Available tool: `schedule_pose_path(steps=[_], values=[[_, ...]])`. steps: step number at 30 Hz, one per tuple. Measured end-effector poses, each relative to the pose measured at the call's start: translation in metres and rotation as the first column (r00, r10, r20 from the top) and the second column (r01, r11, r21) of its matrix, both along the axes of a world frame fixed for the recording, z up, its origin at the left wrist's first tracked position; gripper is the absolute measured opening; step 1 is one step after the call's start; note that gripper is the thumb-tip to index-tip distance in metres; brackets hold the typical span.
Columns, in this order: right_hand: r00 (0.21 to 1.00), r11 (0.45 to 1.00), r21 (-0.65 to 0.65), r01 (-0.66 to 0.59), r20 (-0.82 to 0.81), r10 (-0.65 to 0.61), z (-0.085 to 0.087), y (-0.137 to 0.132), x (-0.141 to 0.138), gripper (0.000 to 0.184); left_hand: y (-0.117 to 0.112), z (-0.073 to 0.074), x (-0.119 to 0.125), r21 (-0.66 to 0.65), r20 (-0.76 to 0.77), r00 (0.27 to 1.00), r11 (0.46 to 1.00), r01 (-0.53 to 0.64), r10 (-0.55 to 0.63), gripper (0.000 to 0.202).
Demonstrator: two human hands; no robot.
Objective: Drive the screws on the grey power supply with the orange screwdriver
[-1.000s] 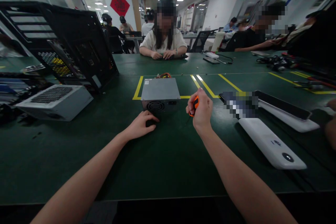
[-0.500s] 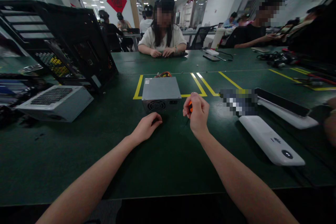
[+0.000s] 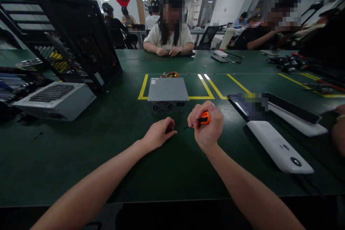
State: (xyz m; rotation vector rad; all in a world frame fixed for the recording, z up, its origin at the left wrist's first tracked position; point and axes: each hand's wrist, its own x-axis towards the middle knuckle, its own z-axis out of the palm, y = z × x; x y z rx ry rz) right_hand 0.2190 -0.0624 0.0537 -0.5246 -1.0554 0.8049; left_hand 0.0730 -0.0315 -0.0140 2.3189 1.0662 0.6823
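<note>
My right hand (image 3: 208,125) is closed round the orange and black handle of a screwdriver (image 3: 205,118), whose thin dark shaft points left toward my other hand. Low over the green table, my left hand (image 3: 159,133) has its fingers loosely curled and the thumb stretched apart from them; nothing shows in it. Just beyond both hands lies a grey power supply unit (image 3: 168,89), its fan grille and socket facing me and coloured wires (image 3: 170,74) bunched behind it. Neither hand touches it.
On the left stand a black computer case (image 3: 81,43) and a second power supply (image 3: 61,102). Phones and a white power bank (image 3: 280,147) lie at right. Yellow tape (image 3: 201,97) marks the green table (image 3: 172,183). A person (image 3: 169,36) sits opposite.
My right hand has moved nearer to me and turned, showing more of the screwdriver's handle and its shaft. My left hand has shifted slightly right. The view has shifted a little.
</note>
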Motion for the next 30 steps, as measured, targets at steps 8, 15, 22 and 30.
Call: schedule_pose_path(steps=[8,15,22,30], values=[[0.993,0.996,0.008,-0.089,-0.073,0.089,0.004,-0.008,-0.009,0.035,0.002,-0.002,0.005,0.089,-0.06,0.995,0.993,0.081,-0.076,0.028],[0.991,0.993,0.044,-0.109,-0.075,0.112,0.0,-0.009,-0.014,0.032,0.002,-0.002,0.01,0.086,-0.056,0.99,0.988,0.13,-0.126,0.032],[0.995,0.994,0.042,-0.1,-0.018,0.101,-0.007,-0.005,-0.014,0.034,0.0,0.001,0.011,0.135,-0.076,0.984,0.976,0.17,-0.161,0.022],[0.994,0.995,0.097,-0.002,0.105,-0.008,-0.018,-0.004,-0.016,0.035,0.001,0.003,0.008,0.167,-0.114,0.979,0.968,0.189,-0.171,0.017]])
